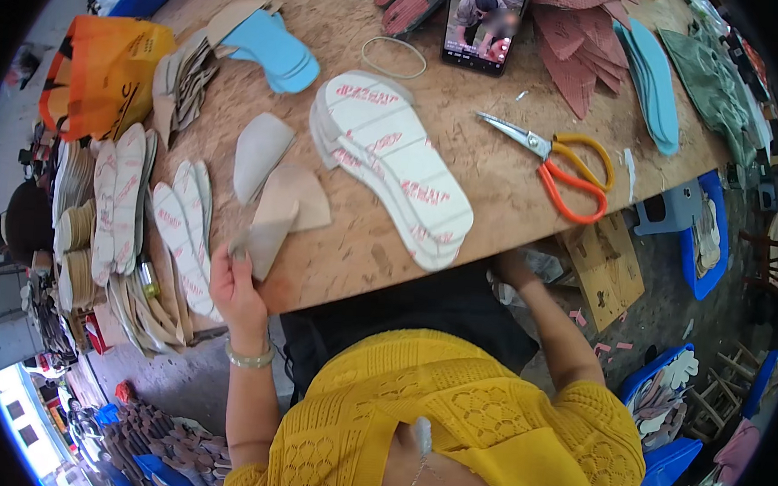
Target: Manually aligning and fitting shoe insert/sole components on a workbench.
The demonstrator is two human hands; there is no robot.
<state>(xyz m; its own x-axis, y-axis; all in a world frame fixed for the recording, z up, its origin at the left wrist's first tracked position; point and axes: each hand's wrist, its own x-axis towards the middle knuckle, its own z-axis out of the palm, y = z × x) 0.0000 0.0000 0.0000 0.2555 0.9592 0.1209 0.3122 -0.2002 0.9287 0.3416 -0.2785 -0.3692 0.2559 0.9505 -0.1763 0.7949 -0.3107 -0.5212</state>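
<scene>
My left hand [239, 292], a bangle on its wrist, pinches the near end of a thin beige-grey shoe piece [271, 236] at the table's front edge. That piece overlaps a similar tan piece [307, 201]; a third curved beige piece [263, 153] lies just beyond. To their right rests a stack of white insoles [402, 168] with red print and dark lines. My right hand [514, 268] is low at the table's front edge, right of the insoles; its fingers are hidden. Scissors [550, 159] with one orange and one yellow handle lie open on the table.
Blue insoles [276, 53] lie at the back left and right, near an orange bag [105, 74] and a rubber band [393, 58]. A phone [485, 26] stands between red-brown pieces [579, 54]. More insoles [120, 204] crowd the left edge. Blue bins [660, 473] stand at right.
</scene>
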